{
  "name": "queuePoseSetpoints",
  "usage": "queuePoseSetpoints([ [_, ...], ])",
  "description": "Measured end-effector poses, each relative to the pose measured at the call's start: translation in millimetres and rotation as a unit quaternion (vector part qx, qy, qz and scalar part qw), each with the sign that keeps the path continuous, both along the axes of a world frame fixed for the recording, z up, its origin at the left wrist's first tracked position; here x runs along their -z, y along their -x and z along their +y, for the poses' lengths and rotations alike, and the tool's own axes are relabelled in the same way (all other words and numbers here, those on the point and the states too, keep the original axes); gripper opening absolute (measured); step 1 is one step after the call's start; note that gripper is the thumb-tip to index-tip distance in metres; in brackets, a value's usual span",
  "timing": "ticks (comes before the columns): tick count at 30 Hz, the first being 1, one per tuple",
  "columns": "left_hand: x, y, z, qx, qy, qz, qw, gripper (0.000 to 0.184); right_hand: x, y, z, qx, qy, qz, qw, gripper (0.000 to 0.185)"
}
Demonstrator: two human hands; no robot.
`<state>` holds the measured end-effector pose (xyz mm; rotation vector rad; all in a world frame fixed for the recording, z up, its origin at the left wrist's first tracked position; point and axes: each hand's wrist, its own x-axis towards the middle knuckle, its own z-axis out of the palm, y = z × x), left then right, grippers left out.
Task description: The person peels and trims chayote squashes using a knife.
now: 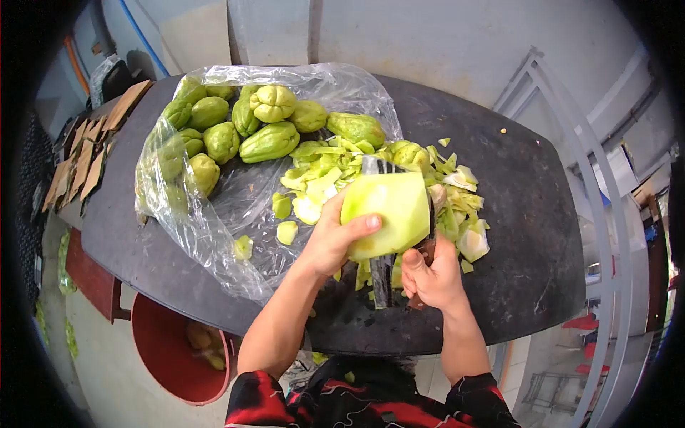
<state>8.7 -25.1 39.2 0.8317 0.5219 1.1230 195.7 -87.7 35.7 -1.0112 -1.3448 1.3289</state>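
Note:
My left hand [339, 232] grips a large, pale green peeled chayote [385, 214] from its left side, thumb across the front. It is held above the table. My right hand [433, 274] is closed round the brown handle of a knife [432, 221]. The dark blade stands against the right side of the chayote, and part of it is hidden. Under and behind both hands lies a heap of green peelings [325, 175]. Several whole, unpeeled chayotes [270, 142] rest on a clear plastic bag [228, 250] at the left and back.
The dark oval table [528, 214] stands close to a grey wall. A red bucket [171, 357] with a few pale pieces inside is on the floor at the lower left. Flattened cardboard [89, 153] lies at the far left; a grey metal frame [606, 285] stands at the right.

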Motion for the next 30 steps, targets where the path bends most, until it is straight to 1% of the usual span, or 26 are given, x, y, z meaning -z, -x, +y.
queuePoseSetpoints([
  [1, 3.5, 5.8, 2.1, 0.000, 0.001, 0.002, 1.000, 0.061, -4.2, 1.7, -0.2, 0.000, 0.001, 0.002, 1.000, 0.067],
  [3, 13.5, 13.8, 6.7, 0.055, -0.054, 0.036, 0.996, 0.078, -14.1, 4.6, -1.5, -0.038, 0.006, -0.024, 0.999, 0.062],
  [4, 14.3, 12.4, 6.1, 0.041, -0.030, 0.044, 0.998, 0.082, -9.3, 4.0, -0.9, -0.036, 0.011, -0.022, 0.999, 0.061],
  [5, 13.7, 9.8, 5.0, 0.042, -0.028, 0.044, 0.998, 0.082, -5.9, 4.1, -0.4, -0.036, 0.012, -0.022, 0.999, 0.061],
  [7, 11.8, 1.5, 3.3, -0.010, -0.043, 0.045, 0.998, 0.083, -1.9, 4.8, 0.8, -0.017, 0.015, 0.004, 1.000, 0.058],
  [8, 13.4, -2.2, 2.6, -0.009, -0.043, 0.043, 0.998, 0.083, -1.4, 6.5, 0.7, -0.016, 0.016, 0.002, 1.000, 0.058],
  [10, 17.3, -6.9, -1.4, -0.028, -0.031, -0.057, 0.998, 0.066, 0.2, 14.9, 0.0, 0.005, 0.007, 0.016, 1.000, 0.056],
  [11, 17.7, -9.9, -3.4, -0.030, -0.032, -0.056, 0.997, 0.066, 2.7, 18.8, 1.8, 0.003, 0.005, 0.017, 1.000, 0.056],
  [13, 20.1, -16.2, -10.8, -0.054, 0.014, -0.088, 0.995, 0.065, 10.4, 23.4, 0.1, -0.013, -0.020, 0.025, 0.999, 0.059],
  [14, 18.5, -16.0, -11.0, -0.055, 0.013, -0.089, 0.994, 0.065, 11.7, 19.2, -1.4, -0.028, 0.010, 0.027, 0.999, 0.058],
  [16, 14.8, -16.1, -11.9, -0.063, -0.001, -0.059, 0.996, 0.066, 11.1, 18.9, -0.5, -0.027, 0.003, 0.027, 0.999, 0.058],
  [18, 16.2, -15.4, -11.3, -0.059, 0.000, -0.069, 0.996, 0.065, 10.5, 17.8, -0.1, -0.028, -0.003, 0.025, 0.999, 0.057],
  [20, 16.5, -13.7, -10.1, -0.057, -0.001, -0.075, 0.996, 0.064, 10.5, 19.7, 2.4, -0.032, 0.011, 0.050, 0.998, 0.056],
  [21, 16.6, -15.4, -9.9, -0.066, 0.013, -0.068, 0.995, 0.063, 11.2, 20.0, 3.8, -0.033, 0.011, 0.050, 0.998, 0.056],
  [28, 15.1, -19.5, -7.5, -0.066, 0.050, -0.042, 0.996, 0.060, 12.3, 11.2, 9.2, -0.047, 0.027, 0.022, 0.998, 0.055],
  [29, 17.0, -19.8, -6.9, -0.065, 0.049, -0.043, 0.996, 0.060, 11.8, 10.1, 10.0, -0.055, 0.039, 0.021, 0.997, 0.055],
  [30, 20.9, -19.7, -5.4, -0.067, 0.026, -0.018, 0.997, 0.064, 12.1, 9.9, 10.8, -0.057, 0.037, 0.019, 0.998, 0.055],
])
